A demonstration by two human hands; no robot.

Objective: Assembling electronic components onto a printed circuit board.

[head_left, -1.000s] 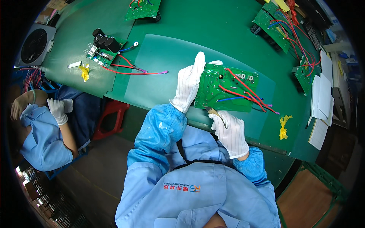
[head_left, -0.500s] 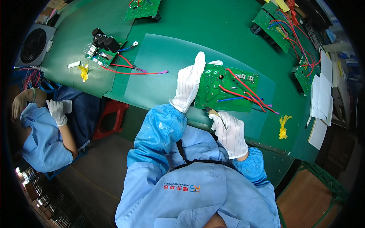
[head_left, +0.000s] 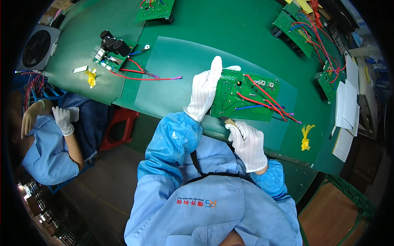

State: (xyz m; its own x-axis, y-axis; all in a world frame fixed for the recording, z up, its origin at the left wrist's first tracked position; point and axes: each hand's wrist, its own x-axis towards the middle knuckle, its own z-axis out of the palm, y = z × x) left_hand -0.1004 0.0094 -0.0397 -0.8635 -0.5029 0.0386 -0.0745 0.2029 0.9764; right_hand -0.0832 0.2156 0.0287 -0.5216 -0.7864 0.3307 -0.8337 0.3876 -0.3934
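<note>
In front of me a green circuit board (head_left: 230,96) is held with its solder side facing up. Red wires and one blue wire lie across it toward the lower right. My left hand (head_left: 203,92), in a white striped glove, grips the board's left edge, with some fingers hidden behind it. Below the board's lower edge, my gloved right hand (head_left: 248,145) is closed around a small tan tool (head_left: 230,121). The tool's dark tip points at the board's lower-left edge; its exact kind and whether it touches cannot be told.
A board with black capacitors (head_left: 115,47) lies left, near yellow tape (head_left: 91,78). More wired boards (head_left: 293,28) stand far right. Another yellow scrap (head_left: 305,137) and papers (head_left: 347,106) lie right. A co-worker (head_left: 51,143) sits left by a red stool (head_left: 119,127) and a fan (head_left: 37,49).
My hands, the board and the tan tool stay almost in place. At the left, the co-worker's bare hand has shifted slightly.
</note>
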